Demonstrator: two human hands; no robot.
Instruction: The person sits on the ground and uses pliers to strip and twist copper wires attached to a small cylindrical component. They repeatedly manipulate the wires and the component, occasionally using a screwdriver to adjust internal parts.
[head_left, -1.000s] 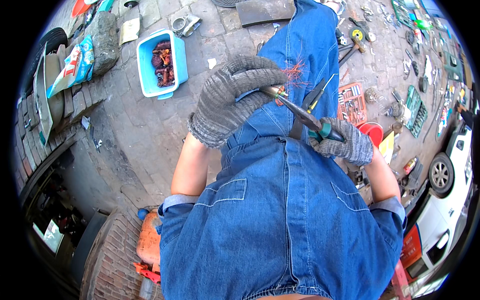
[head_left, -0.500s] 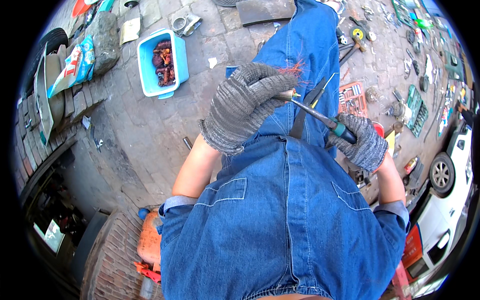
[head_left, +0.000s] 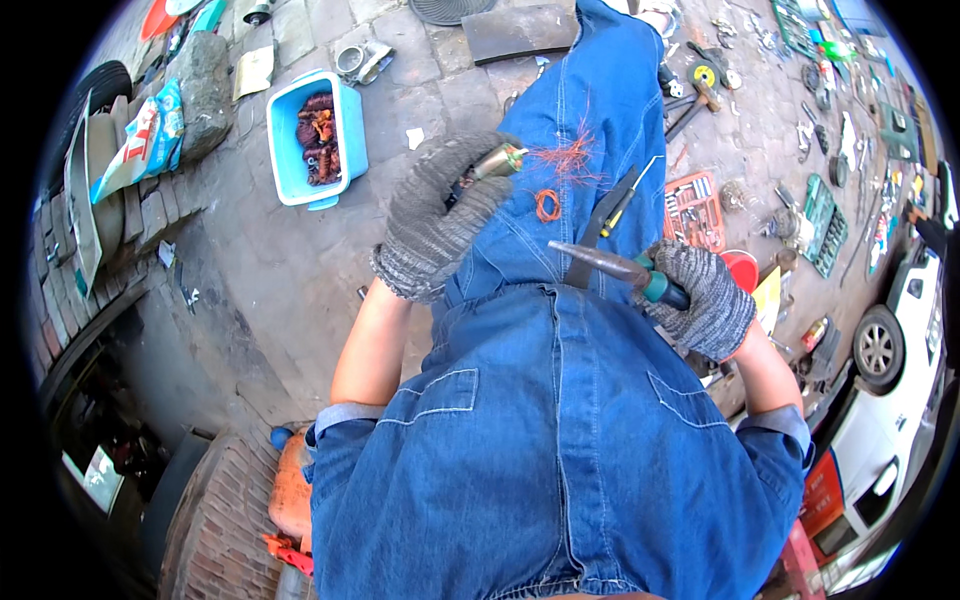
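Note:
My left hand point(head_left: 435, 215), in a grey knitted glove, is closed around a small metal cylinder point(head_left: 497, 162) with a greenish end; its exact kind is unclear. My right hand point(head_left: 705, 300), gloved alike, grips long-nose pliers point(head_left: 605, 262) by their dark green handles. The jaws point left over my lap, apart from the cylinder, and look closed. On my denim-covered leg lie a tuft of loose copper wire strands point(head_left: 570, 157) and a small ring of copper wire point(head_left: 547, 206). Beside them rest a thin yellow-and-black screwdriver point(head_left: 617, 215) and a dark flat strip point(head_left: 605, 212).
A light-blue tub point(head_left: 357, 135) holding reddish-brown wire coils stands on the paving at the left. Right of my leg lie a hammer point(head_left: 706, 97), a red socket-set case point(head_left: 694, 208) and a green tool case point(head_left: 825, 225). A white car point(head_left: 880, 430) stands at the far right.
The cylinder and pliers have separated: my left hand has moved left and turned, and the pliers have drawn back down. The wire tuft and copper ring now show uncovered on my leg.

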